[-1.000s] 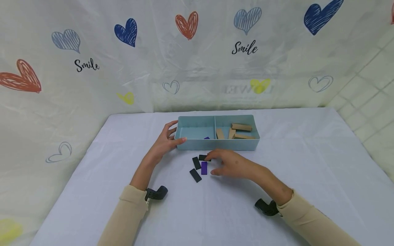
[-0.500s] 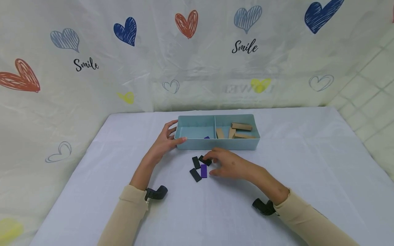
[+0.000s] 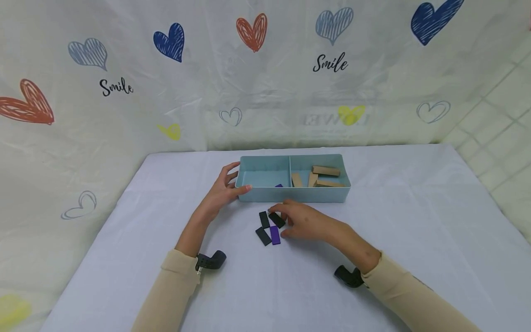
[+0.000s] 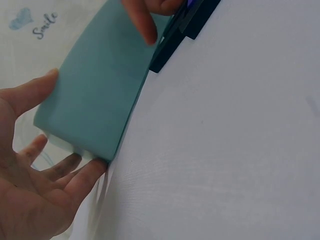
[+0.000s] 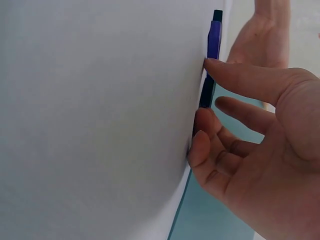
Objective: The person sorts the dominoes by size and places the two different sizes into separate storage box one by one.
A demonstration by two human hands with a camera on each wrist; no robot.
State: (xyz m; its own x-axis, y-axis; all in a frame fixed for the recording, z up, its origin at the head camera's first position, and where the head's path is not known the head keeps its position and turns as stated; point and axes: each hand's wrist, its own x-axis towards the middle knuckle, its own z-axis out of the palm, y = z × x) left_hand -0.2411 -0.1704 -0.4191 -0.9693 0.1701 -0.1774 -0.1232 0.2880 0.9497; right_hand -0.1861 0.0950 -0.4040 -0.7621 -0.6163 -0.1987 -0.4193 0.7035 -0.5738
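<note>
My left hand (image 3: 221, 193) grips the left end of a light blue two-compartment box (image 3: 265, 195), thumb at the front rim and fingers round the end wall. In front of the box, my right hand (image 3: 307, 221) spreads loosely over small flat blocks on the cloth. Its index finger reaches across a tilted black block (image 3: 276, 220); the thumb lies beside a purple block (image 3: 275, 235), seemingly touching. Two more black blocks, one upper (image 3: 264, 220) and one lower (image 3: 263, 236), lie just left. The right wrist view shows the fingertips down at the cloth, with no block lifted.
Several wooden blocks (image 3: 326, 171) lie in the box's right compartment. A bit of purple (image 3: 279, 186) shows in the left compartment, mostly hidden by the front wall. A white cloth (image 3: 124, 276) covers the table, with a heart-printed curtain (image 3: 274, 83) behind it.
My right hand has shifted slightly left. The black block under it has turned from level to tilted, and the purple block has slid toward me and tilted slightly. My left hand stays put.
</note>
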